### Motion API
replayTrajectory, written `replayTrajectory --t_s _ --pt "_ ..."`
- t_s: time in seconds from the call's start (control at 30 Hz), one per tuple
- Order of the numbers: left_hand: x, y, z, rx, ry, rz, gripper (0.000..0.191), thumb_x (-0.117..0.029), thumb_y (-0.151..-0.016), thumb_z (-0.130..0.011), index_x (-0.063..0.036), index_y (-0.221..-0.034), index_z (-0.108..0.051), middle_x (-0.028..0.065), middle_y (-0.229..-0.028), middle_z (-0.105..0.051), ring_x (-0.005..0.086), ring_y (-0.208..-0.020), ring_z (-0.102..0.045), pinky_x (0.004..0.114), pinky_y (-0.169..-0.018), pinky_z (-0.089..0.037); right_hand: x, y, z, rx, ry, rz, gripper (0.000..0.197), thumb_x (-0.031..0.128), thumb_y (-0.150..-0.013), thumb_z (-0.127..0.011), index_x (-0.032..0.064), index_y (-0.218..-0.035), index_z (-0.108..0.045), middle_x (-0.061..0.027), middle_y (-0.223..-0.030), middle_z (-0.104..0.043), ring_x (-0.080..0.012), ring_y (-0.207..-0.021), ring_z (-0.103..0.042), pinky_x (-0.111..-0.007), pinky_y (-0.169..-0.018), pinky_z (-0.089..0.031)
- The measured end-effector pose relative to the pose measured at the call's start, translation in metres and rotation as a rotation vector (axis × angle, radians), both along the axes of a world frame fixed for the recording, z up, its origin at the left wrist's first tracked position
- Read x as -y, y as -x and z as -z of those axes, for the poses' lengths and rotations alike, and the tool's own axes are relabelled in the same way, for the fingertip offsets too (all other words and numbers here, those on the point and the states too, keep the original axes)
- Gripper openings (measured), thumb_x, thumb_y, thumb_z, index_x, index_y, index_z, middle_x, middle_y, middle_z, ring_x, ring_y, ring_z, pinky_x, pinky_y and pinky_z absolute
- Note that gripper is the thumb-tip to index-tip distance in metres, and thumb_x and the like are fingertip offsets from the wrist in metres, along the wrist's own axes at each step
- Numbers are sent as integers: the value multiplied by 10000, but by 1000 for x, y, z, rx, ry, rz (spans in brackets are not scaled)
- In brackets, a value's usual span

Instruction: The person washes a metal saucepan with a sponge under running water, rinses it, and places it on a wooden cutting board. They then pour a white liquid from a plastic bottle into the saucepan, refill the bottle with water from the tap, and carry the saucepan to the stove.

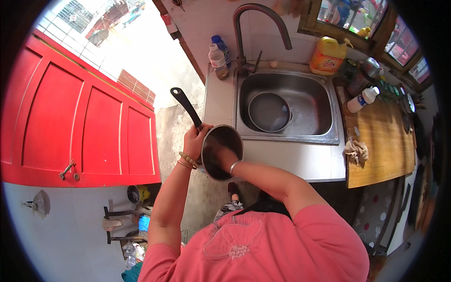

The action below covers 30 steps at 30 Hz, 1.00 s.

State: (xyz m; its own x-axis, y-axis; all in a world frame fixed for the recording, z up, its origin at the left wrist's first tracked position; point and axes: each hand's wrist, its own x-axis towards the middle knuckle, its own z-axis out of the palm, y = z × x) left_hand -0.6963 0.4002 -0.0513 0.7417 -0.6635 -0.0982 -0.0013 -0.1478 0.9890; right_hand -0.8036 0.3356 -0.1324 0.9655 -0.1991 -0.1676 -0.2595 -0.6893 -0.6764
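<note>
A deep metal saucepan [222, 129] with a long black handle [186, 105] is tipped on its side, its mouth turned toward me. My left hand [195, 141] grips it where the handle meets the wall. Inside the pan is my right hand [223, 158], blurred and in shadow; whether its fingers hold anything is hidden. To the right, the steel sink [310, 105] contains a round pan [269, 112] that seems to have liquid in it. Over the basin arches a dark gooseneck faucet [262, 7].
A red door [81, 116] stands beside an open doorway at left. Two plastic bottles [218, 60] and a yellow detergent jug [327, 56] flank the faucet. On the wooden board [384, 141] at right lie a crumpled cloth [356, 151] and a white bottle [363, 99].
</note>
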Motion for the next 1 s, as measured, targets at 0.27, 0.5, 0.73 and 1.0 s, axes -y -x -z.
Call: replayTrajectory --t_s 0.27,0.5,0.73,1.0 --pt "9 -6 5 87 -51 -30 130 -73 -902 -538 13 -933 -630 48 -845 -660 93 -773 -595 239 -711 -480 24 -31 -21 529 20 -54 204 68 -812 -503 45 -987 -606 -176 -1012 -611 -304 -933 -600 -407 -790 -499" --pt "-5 8 10 134 -3 -100 134 -75 -909 -536 -5 -954 -641 40 -845 -664 87 -757 -593 232 -688 -476 -1 -10 -17 -464 8 -135 304 212 -909 -446 51 -1100 -620 -148 -1246 -555 -255 -1211 -497 -393 -805 -521" --pt "2 14 0 97 46 -71 114 -53 -890 -554 -10 -950 -641 52 -864 -676 97 -771 -608 247 -689 -483 39 -73 64 -97 -1734 897 156 143 -879 -529 56 -971 -619 -107 -955 -629 -213 -870 -606 -337 -770 -532" --pt "-7 4 15 37 46 -54 142 -72 -923 -516 5 -962 -629 37 -855 -642 77 -765 -574 223 -699 -469 1 19 5 1 -486 -49 245 161 -847 -504 32 -973 -669 -114 -1028 -642 -251 -918 -599 -359 -842 -453"
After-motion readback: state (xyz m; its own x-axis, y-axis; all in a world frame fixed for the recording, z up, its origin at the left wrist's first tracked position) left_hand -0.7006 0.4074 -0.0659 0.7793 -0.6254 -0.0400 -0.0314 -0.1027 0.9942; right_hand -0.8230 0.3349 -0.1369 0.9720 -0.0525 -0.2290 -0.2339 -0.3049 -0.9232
